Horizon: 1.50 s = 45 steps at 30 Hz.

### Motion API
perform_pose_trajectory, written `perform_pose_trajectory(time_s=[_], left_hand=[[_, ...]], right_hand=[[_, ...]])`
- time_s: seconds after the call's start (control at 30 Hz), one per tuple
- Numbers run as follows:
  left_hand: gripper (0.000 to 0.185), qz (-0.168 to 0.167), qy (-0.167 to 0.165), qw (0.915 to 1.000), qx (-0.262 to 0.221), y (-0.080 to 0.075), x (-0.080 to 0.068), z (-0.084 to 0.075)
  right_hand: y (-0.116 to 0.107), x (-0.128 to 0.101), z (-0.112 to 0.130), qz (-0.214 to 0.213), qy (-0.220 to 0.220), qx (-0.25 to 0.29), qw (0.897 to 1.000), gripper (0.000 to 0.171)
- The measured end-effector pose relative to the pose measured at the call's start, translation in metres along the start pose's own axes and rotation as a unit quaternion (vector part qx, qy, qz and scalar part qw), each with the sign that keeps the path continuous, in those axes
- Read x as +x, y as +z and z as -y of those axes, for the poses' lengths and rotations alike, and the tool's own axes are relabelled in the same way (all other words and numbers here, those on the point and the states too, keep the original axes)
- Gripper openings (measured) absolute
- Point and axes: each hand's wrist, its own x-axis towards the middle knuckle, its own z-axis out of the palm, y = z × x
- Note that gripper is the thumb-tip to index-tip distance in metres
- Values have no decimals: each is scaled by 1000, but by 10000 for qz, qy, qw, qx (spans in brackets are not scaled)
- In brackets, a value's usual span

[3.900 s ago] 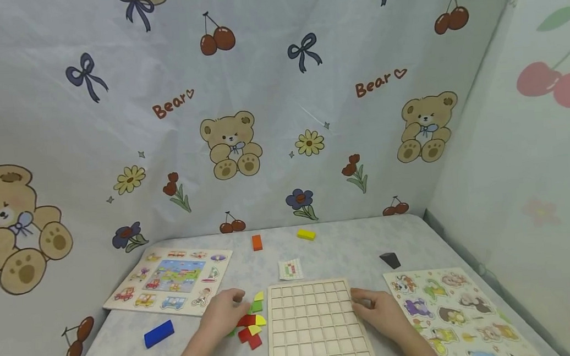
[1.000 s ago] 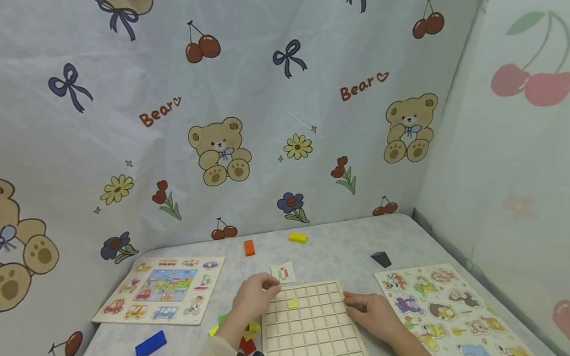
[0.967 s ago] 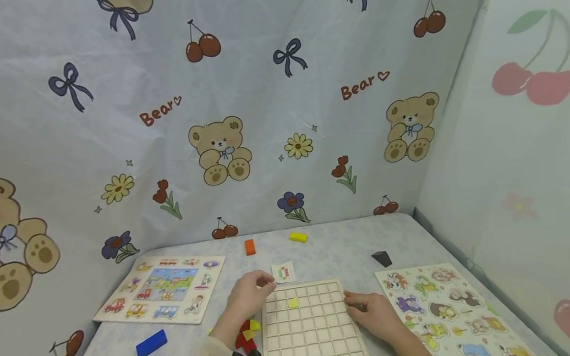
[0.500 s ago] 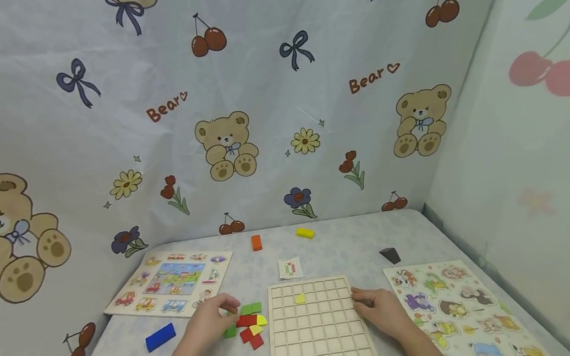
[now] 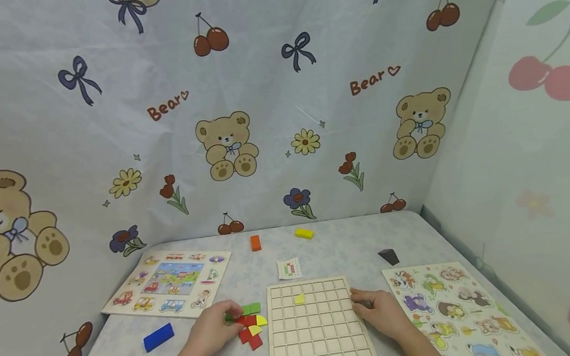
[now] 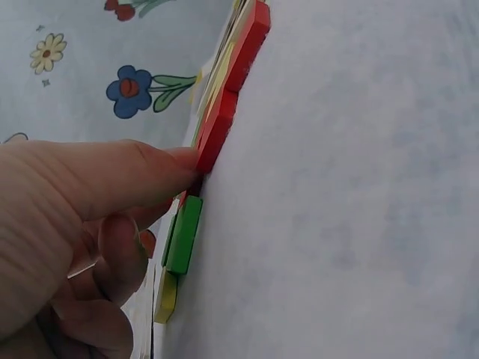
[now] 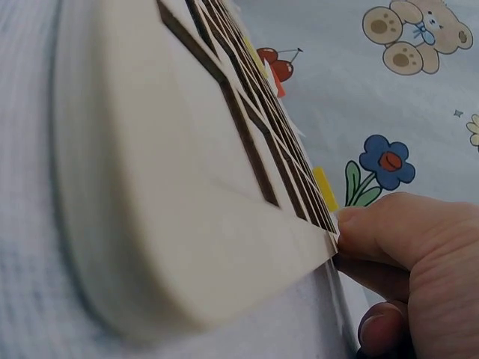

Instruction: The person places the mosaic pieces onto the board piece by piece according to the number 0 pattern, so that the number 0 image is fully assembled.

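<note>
The left hand (image 5: 211,331) rests on the table (image 5: 349,245) with its fingers curled down onto a little heap of colored tiles (image 5: 250,324). Its thumb tip presses against the edge of a red tile (image 6: 217,134) in the left wrist view, and a green tile (image 6: 183,233) lies just under the bent fingers. I cannot tell if the hand lifts any tile; it looks like touching and pushing, not pinching. The heap has red, green and yellow pieces and sits just right of this hand, touching the left edge of the wooden grid board (image 5: 320,330).

The right hand (image 5: 381,312) is on the other side of the board. Its thumb and fingers pinch the board's right edge (image 7: 329,243) near the far corner. The board lies flat between the two hands. One yellow tile (image 5: 299,298) sits in a square near the board's far edge.

Just past the board, away from both hands, lies a small pattern card (image 5: 289,268). Farther off are an orange block (image 5: 255,242) and a yellow block (image 5: 304,233). A blue block (image 5: 159,337) lies left of the left hand, and a vehicle puzzle (image 5: 170,282) lies beyond it. An animal puzzle (image 5: 453,309) lies right of the right hand, with a dark block (image 5: 388,257) near its far corner.
</note>
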Motion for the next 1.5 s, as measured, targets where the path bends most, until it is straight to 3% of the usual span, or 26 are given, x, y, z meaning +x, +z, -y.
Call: perform_pose_trajectory(time_s=[0.4, 0.63, 0.9, 1.2, 1.5], left_hand=[[25, 75, 117, 9998, 162, 1, 1, -1], [26, -30, -211, 9997, 119, -4, 4, -11], [23, -22, 459, 9985, 290, 1, 20, -45], [22, 335, 1014, 9943, -13, 33, 47, -91], [15, 385, 1273, 9908, 233, 71, 66, -113]], right_hand=[[0, 1, -3, -76, 44, 3, 10000, 23], [-1, 2, -4, -71, 10, -65, 10000, 22], [-2, 1, -4, -46, -46, -91, 9999, 23], [0, 1, -5, -9, -448, -217, 9988, 25], [0, -2, -6, -82, -451, -261, 9986, 24]])
